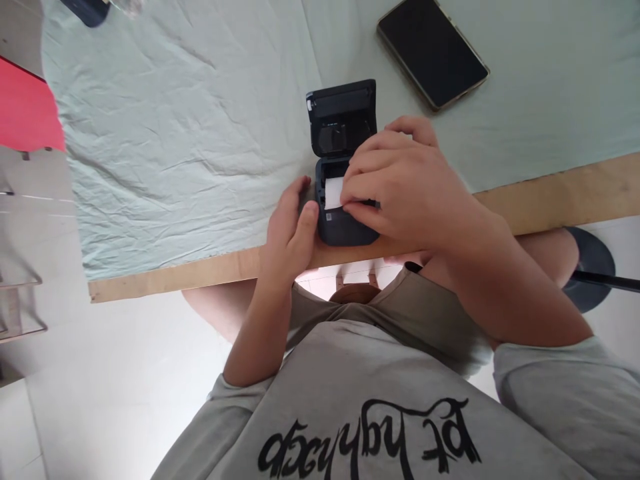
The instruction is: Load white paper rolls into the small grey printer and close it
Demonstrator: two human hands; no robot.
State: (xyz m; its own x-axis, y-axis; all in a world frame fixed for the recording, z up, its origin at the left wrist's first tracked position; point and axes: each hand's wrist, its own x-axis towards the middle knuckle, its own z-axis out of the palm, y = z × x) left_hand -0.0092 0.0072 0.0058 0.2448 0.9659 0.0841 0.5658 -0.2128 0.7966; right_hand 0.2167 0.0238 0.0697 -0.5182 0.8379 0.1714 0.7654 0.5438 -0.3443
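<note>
A small dark label printer [345, 230] sits at the table's front edge with its lid [343, 120] raised and tilted back. In its compartment lies a white paper roll [334, 192]. The thumb and fingertips of my right hand [400, 177] are closed on the right part of that paper; the hand covers the printer's right side. Against the printer's left side rests my left hand [290, 230], its thumb at the casing and its fingers stretched out, apart from the thumb. The undersides of the left fingers are hidden.
A black phone or tablet in a clear case [434, 53] lies beyond my right hand. A pale green cloth [200, 133] covers the table, whose bare wooden edge [175, 280] runs along the front. A dark object [87, 10] stands at the far left corner.
</note>
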